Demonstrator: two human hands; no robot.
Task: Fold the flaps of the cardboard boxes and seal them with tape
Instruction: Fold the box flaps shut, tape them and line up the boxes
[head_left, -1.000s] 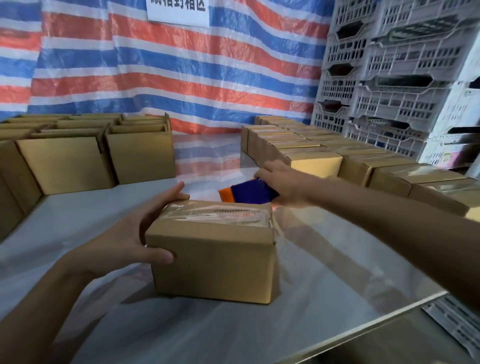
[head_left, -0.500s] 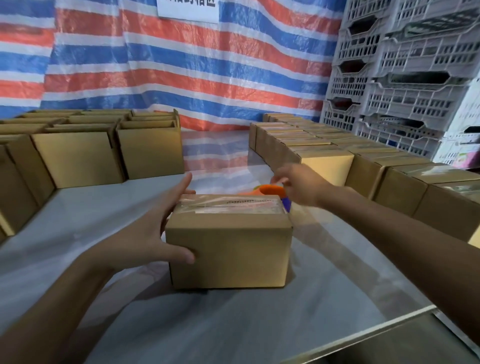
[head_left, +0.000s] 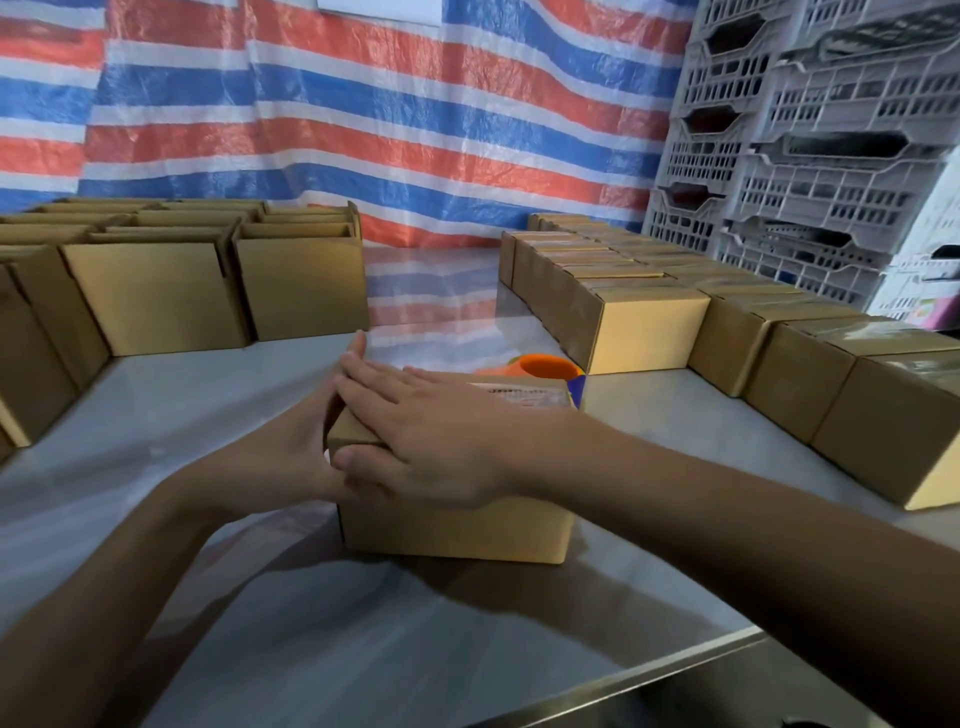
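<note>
The right grip (head_left: 441, 436) lies palm down on top of the cardboard box (head_left: 457, 530), its fingers straight and close together, reaching across the lid to the far left corner. Its thumb lies along the box's near left edge. The left grip (head_left: 291, 452) stands flat against the box's left side with its fingers straight and pointing up and away. One fingertip shows above the right grip's fingers. The left grip's thumb is hidden beneath the right grip, so how it lies cannot be told. Neither grip curls around anything, and both rest on the cardboard with spread, flat fingers.

The box sits on the shiny counter (head_left: 208, 597), near its front edge and about midway across the view, with its flaps folded down. A strip of clear tape (head_left: 524, 397) shows on the uncovered right part of the lid. Just behind the box, at its far right corner, lies an orange and blue tape dispenser (head_left: 545, 366), partly hidden by the box.

On the left of the counter stands a group of open cardboard boxes (head_left: 156, 296) with their flaps up. On the right a row of closed boxes (head_left: 649, 327) runs from the back toward the near edge, packed side by side. Pale plastic crates (head_left: 805, 156) are stacked at the right behind that row. A red, white and blue striped tarp (head_left: 363, 130) hangs across the back.
</note>
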